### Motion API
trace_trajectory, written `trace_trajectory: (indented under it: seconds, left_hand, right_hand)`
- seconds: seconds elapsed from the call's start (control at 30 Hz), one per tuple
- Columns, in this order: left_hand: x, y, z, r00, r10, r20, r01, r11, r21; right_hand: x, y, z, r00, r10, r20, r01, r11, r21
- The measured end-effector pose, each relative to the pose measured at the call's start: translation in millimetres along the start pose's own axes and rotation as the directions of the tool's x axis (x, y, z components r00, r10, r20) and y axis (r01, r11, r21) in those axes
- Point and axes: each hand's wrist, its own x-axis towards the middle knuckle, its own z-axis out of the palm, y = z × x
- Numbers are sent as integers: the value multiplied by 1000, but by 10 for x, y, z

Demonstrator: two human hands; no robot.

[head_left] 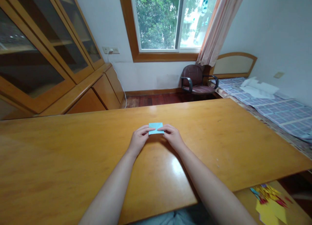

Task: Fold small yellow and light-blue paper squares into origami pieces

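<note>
A small light-blue piece of paper (pixel 155 125) is held up just above the wooden table (pixel 73 160), between my two hands. My left hand (pixel 140 137) pinches its left edge, with a finger lying across the near face. On the opposite side, my right hand (pixel 172 136) grips the right edge in the same way. The fingertips of both hands come close together near the paper's middle. Faint crease lines seem to run over its face, though it is too small to make out how it is folded.
Yellow paper (pixel 271 212) and a pile of colourful folded pieces (pixel 268 194) lie on a lower surface at the bottom right. Beyond the table stand a brown armchair (pixel 195 77), a bed (pixel 275 105) and a glass-door cabinet (pixel 51 49).
</note>
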Motion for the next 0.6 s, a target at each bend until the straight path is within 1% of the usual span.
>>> trace_trajectory:
  seconds: [0.13,0.23,0.33,0.6]
  left_hand:
    - [3,46,20,1000,11,5,-10,998,-54]
    - [5,85,42,1000,-3,17,5,994,-113]
    - [4,92,60,999,-12,34,17,989,-149]
    - [-9,93,64,1000,-23,-4,22,997,-69]
  right_hand:
    - [1,-23,0,1000,30,0,-30,999,-15]
    - [9,-63,6,999,54,-1,-54,998,-17]
    - [13,-83,10,999,45,2,-45,999,-15]
    - [3,-75,9,1000,13,12,-13,999,-37]
